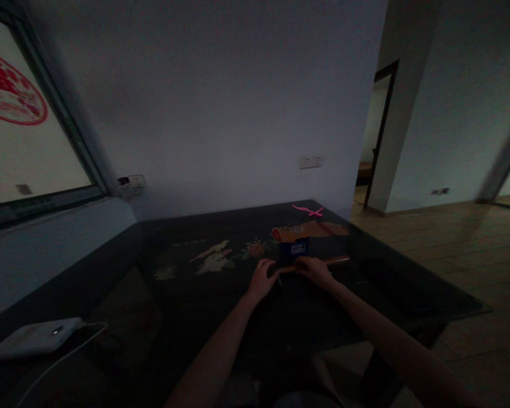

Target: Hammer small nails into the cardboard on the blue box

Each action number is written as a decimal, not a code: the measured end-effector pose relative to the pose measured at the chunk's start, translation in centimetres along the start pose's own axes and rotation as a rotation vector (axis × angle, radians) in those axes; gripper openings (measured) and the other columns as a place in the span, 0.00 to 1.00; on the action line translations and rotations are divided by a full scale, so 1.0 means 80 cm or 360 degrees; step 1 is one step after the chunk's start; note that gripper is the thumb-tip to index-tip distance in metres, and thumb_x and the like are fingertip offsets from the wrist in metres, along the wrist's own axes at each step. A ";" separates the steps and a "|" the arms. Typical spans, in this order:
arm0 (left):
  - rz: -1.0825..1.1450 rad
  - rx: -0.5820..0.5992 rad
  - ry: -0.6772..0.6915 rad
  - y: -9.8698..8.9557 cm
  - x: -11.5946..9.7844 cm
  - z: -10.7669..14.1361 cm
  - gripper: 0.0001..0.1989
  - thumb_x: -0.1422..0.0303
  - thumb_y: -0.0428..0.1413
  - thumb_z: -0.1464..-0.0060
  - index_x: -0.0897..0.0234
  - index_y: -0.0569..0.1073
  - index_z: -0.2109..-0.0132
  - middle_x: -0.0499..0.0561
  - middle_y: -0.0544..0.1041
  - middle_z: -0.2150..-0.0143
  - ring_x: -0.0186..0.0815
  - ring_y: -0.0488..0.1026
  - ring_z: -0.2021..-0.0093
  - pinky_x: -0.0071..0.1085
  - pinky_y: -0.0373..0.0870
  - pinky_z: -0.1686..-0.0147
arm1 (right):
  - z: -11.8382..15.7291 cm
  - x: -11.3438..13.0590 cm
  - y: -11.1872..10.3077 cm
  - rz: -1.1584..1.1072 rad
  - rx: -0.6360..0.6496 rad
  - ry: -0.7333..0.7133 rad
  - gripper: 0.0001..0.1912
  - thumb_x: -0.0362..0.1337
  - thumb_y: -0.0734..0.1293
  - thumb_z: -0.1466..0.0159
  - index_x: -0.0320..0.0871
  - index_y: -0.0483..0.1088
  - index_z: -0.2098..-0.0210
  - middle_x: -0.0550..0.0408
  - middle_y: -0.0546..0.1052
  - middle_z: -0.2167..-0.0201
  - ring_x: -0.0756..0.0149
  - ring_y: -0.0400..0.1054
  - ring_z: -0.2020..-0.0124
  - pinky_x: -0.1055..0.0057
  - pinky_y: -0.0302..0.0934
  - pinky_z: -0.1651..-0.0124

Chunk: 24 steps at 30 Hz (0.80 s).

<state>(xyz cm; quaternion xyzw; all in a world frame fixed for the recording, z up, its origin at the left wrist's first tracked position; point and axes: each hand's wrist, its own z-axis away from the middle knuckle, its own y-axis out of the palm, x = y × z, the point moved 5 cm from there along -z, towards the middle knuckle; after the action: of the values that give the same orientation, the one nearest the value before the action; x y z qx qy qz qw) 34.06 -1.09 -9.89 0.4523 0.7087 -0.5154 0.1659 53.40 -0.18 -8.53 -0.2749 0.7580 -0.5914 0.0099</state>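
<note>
The room is dim. My left hand (262, 278) and my right hand (313, 270) are stretched out side by side over a dark glass table (187, 306). Both rest on a long brown wooden stick (334, 261) that lies flat and sticks out to the right of my right hand. Just behind the hands stands a small blue box (296, 247), and behind it an orange packet (310, 230). How tightly the fingers close on the stick is hard to see.
A pink ribbon (309, 211) lies near the table's far edge. A white device with a cable (36, 336) sits at the near left. A window is on the left, a wall behind, tiled floor and a doorway (378, 136) on the right.
</note>
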 end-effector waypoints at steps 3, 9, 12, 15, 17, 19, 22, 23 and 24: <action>-0.0025 0.0030 0.0006 0.002 0.002 0.000 0.18 0.65 0.54 0.48 0.64 0.71 0.50 0.58 0.67 0.46 0.41 0.65 0.45 0.39 0.60 0.43 | 0.001 -0.002 -0.002 -0.0012 0.0018 0.0000 0.11 0.38 0.66 0.42 0.45 0.72 0.59 0.53 0.78 0.61 0.62 0.71 0.60 0.69 0.59 0.59; -0.0049 0.0089 0.0034 0.007 0.001 0.002 0.21 0.62 0.54 0.47 0.65 0.71 0.47 0.59 0.65 0.42 0.43 0.64 0.43 0.40 0.59 0.42 | 0.003 -0.008 -0.004 0.0005 0.0011 -0.0028 0.11 0.38 0.66 0.42 0.45 0.72 0.59 0.52 0.77 0.60 0.61 0.70 0.58 0.68 0.58 0.56; -0.0037 0.0083 0.0011 0.006 0.000 0.002 0.21 0.62 0.55 0.48 0.64 0.71 0.48 0.59 0.66 0.43 0.43 0.64 0.43 0.41 0.59 0.43 | 0.002 -0.009 -0.002 0.0030 0.0027 -0.0050 0.11 0.38 0.65 0.41 0.45 0.72 0.59 0.52 0.77 0.60 0.60 0.69 0.58 0.67 0.58 0.56; -0.0028 0.0079 -0.0004 0.006 0.000 0.002 0.21 0.61 0.55 0.48 0.65 0.71 0.48 0.60 0.66 0.43 0.43 0.64 0.44 0.40 0.59 0.43 | 0.001 -0.010 -0.001 0.0053 0.0046 -0.0082 0.11 0.39 0.65 0.41 0.45 0.72 0.59 0.51 0.77 0.59 0.60 0.69 0.57 0.66 0.57 0.55; -0.0014 0.0076 0.0000 0.006 0.001 0.002 0.21 0.61 0.55 0.48 0.64 0.72 0.48 0.59 0.66 0.44 0.43 0.64 0.44 0.40 0.60 0.43 | 0.002 -0.010 -0.001 0.0056 0.0055 -0.0105 0.11 0.39 0.65 0.41 0.45 0.72 0.59 0.51 0.76 0.59 0.60 0.69 0.57 0.66 0.57 0.55; 0.0003 0.0079 -0.0006 0.006 0.003 0.003 0.21 0.61 0.55 0.48 0.63 0.72 0.48 0.58 0.66 0.44 0.42 0.64 0.44 0.40 0.59 0.43 | 0.002 -0.010 -0.001 0.0053 0.0058 -0.0124 0.11 0.39 0.64 0.40 0.45 0.71 0.59 0.51 0.76 0.60 0.60 0.68 0.57 0.66 0.57 0.54; 0.0004 0.0093 -0.0009 0.007 0.005 0.003 0.21 0.60 0.54 0.48 0.62 0.71 0.48 0.58 0.66 0.43 0.42 0.64 0.44 0.40 0.59 0.42 | 0.004 -0.009 -0.001 0.0051 0.0049 -0.0141 0.11 0.39 0.63 0.39 0.43 0.71 0.58 0.49 0.75 0.60 0.60 0.67 0.57 0.65 0.57 0.54; -0.0004 0.0097 -0.0005 0.008 0.005 0.003 0.21 0.60 0.54 0.48 0.62 0.71 0.47 0.58 0.66 0.43 0.42 0.64 0.44 0.40 0.59 0.42 | 0.004 -0.009 -0.001 0.0051 0.0047 -0.0150 0.11 0.39 0.63 0.39 0.43 0.71 0.59 0.49 0.75 0.60 0.60 0.67 0.57 0.65 0.58 0.55; -0.0016 0.0099 0.0000 0.008 0.006 0.003 0.21 0.60 0.54 0.48 0.62 0.71 0.47 0.58 0.66 0.43 0.42 0.64 0.44 0.40 0.59 0.42 | 0.004 -0.007 -0.001 0.0052 0.0044 -0.0159 0.11 0.39 0.63 0.39 0.43 0.71 0.59 0.49 0.74 0.60 0.60 0.67 0.57 0.65 0.58 0.55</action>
<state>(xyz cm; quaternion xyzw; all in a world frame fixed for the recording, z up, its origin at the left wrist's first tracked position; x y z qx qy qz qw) 34.28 -1.05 -10.67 0.4538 0.6945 -0.5381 0.1490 54.06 -0.24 -8.74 -0.2915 0.7527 -0.5872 0.0612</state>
